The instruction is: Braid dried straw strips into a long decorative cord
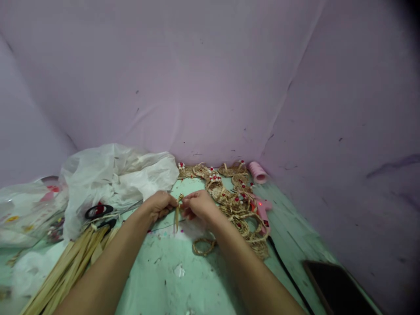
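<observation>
My left hand [162, 204] and my right hand [198, 204] meet over the middle of the green table, fingertips closed in pinches. Between them is a dried straw strip [177, 218] hanging downward, with small gold beads [180, 197] at its top. A thin wire or thread seems to run below the fingers; its ends are hard to make out. Just right of my right hand lies a pile of braided straw pieces [241, 218], several carrying red and white beads [215, 178]. A small braided straw ring [203, 247] rests below that hand.
Left: crumpled plastic bags [114, 170], black-handled scissors [98, 211], and a bundle of dried straw [77, 262]. Right: a pink glue gun [263, 214] with a red light, its black cord [288, 273], a pink thread spool [258, 172] and a dark flat device [341, 288]. Lilac sheeting [210, 87] stands behind.
</observation>
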`<action>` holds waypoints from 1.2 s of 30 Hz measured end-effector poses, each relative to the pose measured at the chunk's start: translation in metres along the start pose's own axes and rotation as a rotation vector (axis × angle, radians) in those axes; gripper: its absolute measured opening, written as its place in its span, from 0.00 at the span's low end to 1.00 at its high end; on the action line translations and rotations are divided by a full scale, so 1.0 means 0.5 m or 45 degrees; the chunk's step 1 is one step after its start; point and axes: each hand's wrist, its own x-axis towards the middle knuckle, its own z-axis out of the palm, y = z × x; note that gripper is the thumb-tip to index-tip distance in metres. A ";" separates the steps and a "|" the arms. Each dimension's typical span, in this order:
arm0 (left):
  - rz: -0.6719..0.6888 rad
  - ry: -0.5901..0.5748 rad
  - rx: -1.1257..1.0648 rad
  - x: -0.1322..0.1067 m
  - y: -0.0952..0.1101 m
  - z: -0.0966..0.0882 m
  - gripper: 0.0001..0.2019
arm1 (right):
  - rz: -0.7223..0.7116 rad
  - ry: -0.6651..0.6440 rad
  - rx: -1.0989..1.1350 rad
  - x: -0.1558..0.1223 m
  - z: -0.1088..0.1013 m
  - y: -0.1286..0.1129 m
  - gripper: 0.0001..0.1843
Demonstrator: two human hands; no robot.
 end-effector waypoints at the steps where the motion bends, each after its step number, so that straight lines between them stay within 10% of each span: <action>1: 0.001 -0.016 -0.004 0.002 -0.001 -0.001 0.09 | 0.067 -0.044 0.019 0.005 0.010 0.001 0.08; 10: -0.067 -0.132 -0.027 0.028 -0.013 -0.020 0.13 | -0.197 0.273 -0.396 0.001 -0.004 -0.001 0.08; 21: -0.055 -0.147 -0.015 0.024 -0.007 -0.018 0.14 | 0.175 -0.140 0.308 -0.005 0.032 -0.023 0.08; 36: 0.124 -0.094 0.205 0.028 -0.017 -0.018 0.06 | 0.071 -0.016 -0.124 0.038 0.009 0.003 0.08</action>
